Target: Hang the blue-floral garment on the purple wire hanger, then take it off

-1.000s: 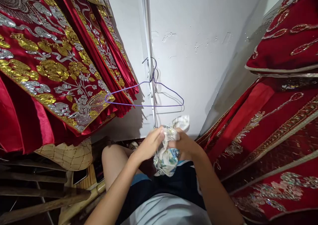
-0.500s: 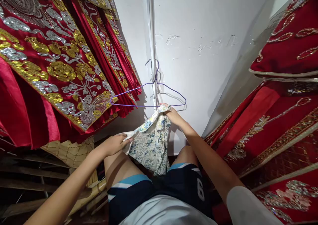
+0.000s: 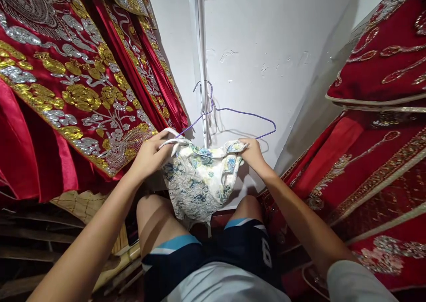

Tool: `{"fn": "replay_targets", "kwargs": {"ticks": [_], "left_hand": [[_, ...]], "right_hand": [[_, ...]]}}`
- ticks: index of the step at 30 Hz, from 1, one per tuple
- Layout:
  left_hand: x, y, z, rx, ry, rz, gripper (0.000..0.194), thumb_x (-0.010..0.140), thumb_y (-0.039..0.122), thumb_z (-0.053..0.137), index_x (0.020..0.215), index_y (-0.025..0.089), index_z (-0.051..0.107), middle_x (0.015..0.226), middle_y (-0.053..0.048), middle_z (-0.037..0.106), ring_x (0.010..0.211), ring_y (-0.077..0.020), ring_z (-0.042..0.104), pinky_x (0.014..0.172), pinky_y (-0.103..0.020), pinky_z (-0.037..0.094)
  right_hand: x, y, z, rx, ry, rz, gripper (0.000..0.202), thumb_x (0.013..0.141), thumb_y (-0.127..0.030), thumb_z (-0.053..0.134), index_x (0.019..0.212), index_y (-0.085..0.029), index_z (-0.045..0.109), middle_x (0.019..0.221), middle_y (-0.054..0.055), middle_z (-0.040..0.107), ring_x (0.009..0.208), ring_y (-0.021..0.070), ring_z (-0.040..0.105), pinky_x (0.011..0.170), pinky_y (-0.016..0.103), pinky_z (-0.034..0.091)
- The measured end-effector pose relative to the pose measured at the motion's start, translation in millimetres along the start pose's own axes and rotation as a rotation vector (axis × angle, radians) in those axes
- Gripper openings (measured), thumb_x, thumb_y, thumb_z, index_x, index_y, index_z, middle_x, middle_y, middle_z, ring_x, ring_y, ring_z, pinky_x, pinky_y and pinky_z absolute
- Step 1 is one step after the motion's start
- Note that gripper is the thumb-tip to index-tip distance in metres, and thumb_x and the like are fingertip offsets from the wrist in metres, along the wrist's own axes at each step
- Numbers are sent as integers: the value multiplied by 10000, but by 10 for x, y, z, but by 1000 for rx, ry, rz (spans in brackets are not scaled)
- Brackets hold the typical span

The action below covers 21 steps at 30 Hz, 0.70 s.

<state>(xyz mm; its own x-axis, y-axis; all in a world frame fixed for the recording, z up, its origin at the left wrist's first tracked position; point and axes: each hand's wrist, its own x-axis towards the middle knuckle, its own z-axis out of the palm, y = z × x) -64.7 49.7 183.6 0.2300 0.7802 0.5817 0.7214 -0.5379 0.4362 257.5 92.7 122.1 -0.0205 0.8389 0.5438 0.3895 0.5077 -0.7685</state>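
Observation:
A small floral garment [image 3: 203, 182], white with blue, green and yellow print, hangs spread between my two hands above my knees. My left hand [image 3: 155, 153] is closed on its white-edged left side, where the left arm of a purple wire hanger [image 3: 246, 112] passes into the cloth. The hanger is hooked on a white upright pole [image 3: 200, 53] and tilts, its right end higher and bare. My right hand [image 3: 253, 154] grips the garment's upper right edge just below the hanger's right arm. The hanger's left end is hidden by cloth and fingers.
Red cloth with gold and silver sequins [image 3: 81, 95] hangs close at the left. More red beaded cloth [image 3: 366, 168] fills the right side. A pale wall [image 3: 259, 40] stands behind the pole. Wooden slats [image 3: 36, 235] lie low at the left.
Both hands have risen and the garment has been lifted and spread wider. Its left side now goes over the hanger's left arm. The hanger has shifted right and tilted.

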Motion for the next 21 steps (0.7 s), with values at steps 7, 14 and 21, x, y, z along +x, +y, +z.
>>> {"fn": "replay_targets", "kwargs": {"ticks": [7,14,21], "left_hand": [[373,53,249,42,152,61,280,816,241,565,1080,187,638,985,-65,730,842,-217,653,780,-310,467],[367,-65,138,244,164,86,261,851,287,501,955,177,713,888,-55,725,799,-218,651,743,-295,445],[369,-171,-10,296,300,18,280,850,375,558,1029,184,657,1171,-128,581,1039,-271,583,873,-350,455]], "right_hand": [[-147,-12,83,36,78,-20,252,667,-194,562,907,-188,641,610,-35,509,594,158,472,561,269,325],[262,156,-459,17,269,112,820,583,-173,685,1381,-77,525,800,57,707,696,218,603,662,326,455],[349,23,-914,120,-322,233,127,615,-234,765,671,-124,735,622,38,674,636,196,628,601,298,465]]}}
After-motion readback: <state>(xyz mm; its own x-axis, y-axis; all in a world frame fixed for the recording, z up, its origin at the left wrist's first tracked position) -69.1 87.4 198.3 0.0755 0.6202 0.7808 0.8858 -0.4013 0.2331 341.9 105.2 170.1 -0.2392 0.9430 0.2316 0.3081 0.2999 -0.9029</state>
